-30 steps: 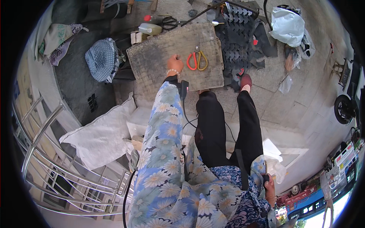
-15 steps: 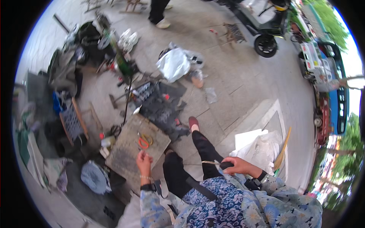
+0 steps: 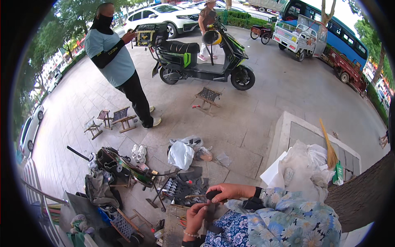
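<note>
A small black piece [image 3: 212,194], its kind unclear, is gripped between the thumb and fingers of my right hand [image 3: 230,192]. My left hand [image 3: 196,217] is just below and to the left of it, thumb and fingers pinched together; whatever is between them is too small to make out. Under my left hand a worn wooden board [image 3: 170,230] shows in part, with orange-handled scissors [image 3: 182,222] lying on it, half hidden by the hand. Dark sheet scraps [image 3: 193,175] and rows of grey cut pieces [image 3: 175,188] lie on the ground beyond the board.
A green hand-cranked machine [image 3: 142,176] stands left of the scraps. White shoes [image 3: 139,153] and a white plastic bag [image 3: 181,154] are farther off. Folding stools [image 3: 209,95], a person [image 3: 113,61] and a scooter [image 3: 197,61] stand beyond. White sacks [image 3: 302,166] and a broom [image 3: 329,144] are at right.
The view has tilted up, bringing the person and the whole scooter into sight. My left hand has come across to the right hand, which keeps its hold on the black piece.
</note>
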Demonstrator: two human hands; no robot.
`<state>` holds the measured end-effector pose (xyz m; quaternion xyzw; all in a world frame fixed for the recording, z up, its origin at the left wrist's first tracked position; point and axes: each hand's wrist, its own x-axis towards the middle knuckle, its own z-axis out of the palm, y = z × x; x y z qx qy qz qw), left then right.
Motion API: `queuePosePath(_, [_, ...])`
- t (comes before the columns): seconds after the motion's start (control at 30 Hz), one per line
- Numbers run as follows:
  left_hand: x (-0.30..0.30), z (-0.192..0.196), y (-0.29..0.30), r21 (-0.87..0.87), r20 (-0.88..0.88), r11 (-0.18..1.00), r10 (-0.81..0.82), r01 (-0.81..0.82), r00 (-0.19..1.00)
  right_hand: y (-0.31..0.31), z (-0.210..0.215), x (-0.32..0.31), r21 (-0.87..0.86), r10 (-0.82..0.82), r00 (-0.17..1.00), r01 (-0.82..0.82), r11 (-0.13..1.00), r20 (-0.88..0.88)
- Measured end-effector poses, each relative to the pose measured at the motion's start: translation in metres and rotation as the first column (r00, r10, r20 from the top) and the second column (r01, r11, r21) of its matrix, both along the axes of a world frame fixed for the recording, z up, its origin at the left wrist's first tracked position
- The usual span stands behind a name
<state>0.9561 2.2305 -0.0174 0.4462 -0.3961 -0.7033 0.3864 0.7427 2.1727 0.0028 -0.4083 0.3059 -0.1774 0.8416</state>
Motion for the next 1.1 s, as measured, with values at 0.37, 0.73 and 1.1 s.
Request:
queuePosePath(0.37, [-0.034,0.074,-0.055,-0.278,0.243,0.954,0.185,-0.115,0.952,-0.025,0.046,-0.076,-0.361,-0.296,0.948,0.238,0.902,-0.116])
queuePosePath(0.73, [-0.051,0.072,-0.037,-0.069,0.028,0.994,0.083,-0.081,0.996,-0.018,0.007,-0.056,-0.285,-0.406,0.914,0.388,0.876,-0.004])
queuePosePath(1.1, [-0.051,0.033,-0.029,0.246,0.009,0.963,-0.117,0.111,0.993,-0.037,-0.007,-0.007,0.438,-0.69,0.549,0.533,0.724,0.472])
